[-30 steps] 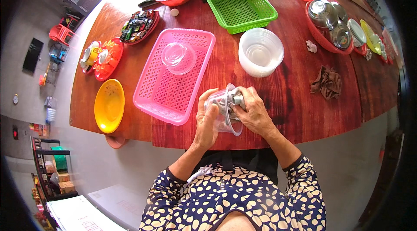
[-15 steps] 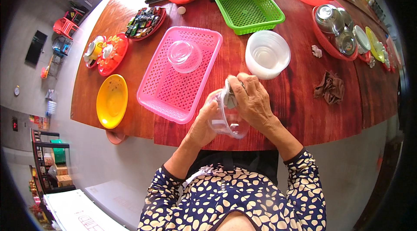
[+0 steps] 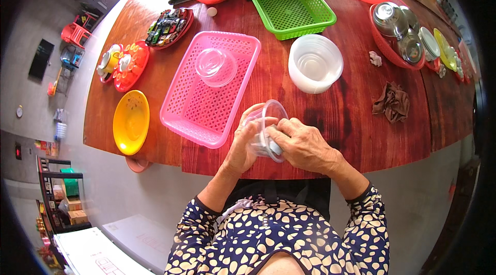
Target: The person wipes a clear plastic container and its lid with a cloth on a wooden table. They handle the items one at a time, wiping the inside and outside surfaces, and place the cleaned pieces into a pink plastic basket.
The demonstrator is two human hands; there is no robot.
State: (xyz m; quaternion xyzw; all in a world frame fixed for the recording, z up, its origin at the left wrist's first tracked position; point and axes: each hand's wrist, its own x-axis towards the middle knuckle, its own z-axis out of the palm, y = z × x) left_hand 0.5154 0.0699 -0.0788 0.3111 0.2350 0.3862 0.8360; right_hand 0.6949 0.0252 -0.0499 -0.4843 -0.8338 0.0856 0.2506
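The held tub [image 3: 269, 116] is colourless, the table [image 3: 356, 140] red-brown, the shirt [image 3: 294, 231] cream-spotted navy.

There's 1 held tub [image 3: 262, 120], 1 tub stack [image 3: 315, 64], 1 pink bskt [image 3: 204, 112], 1 grn bskt [image 3: 290, 9], 1 brn cloth [image 3: 392, 103].

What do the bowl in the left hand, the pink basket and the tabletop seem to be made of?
Bowl: probably glossy plastic, clear with bright rim highlights. Pink basket: likely moulded plastic, lightly shiny, with regular perforations. Tabletop: wood or a wood-look surface, seemingly varnished, given its streaky reddish grain and sheen.
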